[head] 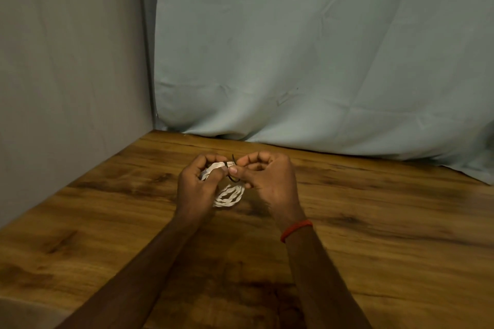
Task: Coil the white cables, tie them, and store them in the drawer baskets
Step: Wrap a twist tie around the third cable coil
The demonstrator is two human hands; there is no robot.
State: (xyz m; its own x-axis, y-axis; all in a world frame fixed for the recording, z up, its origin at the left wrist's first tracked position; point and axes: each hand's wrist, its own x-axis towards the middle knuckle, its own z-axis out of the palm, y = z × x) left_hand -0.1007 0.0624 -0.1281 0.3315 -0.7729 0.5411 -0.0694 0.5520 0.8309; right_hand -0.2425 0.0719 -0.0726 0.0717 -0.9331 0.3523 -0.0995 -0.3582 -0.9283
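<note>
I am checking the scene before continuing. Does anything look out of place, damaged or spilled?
Nothing stands out. The left hand grips the coiled white cable, and the right hand pinches a thin dark tie at the coil's top, above the wooden table. Nothing looks spilled or broken.

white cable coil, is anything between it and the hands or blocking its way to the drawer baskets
Nothing is between them: the left hand grips the white cable coil and the right hand pinches the dark tie on it. No drawer baskets show in this view, so that path cannot be judged.
</note>
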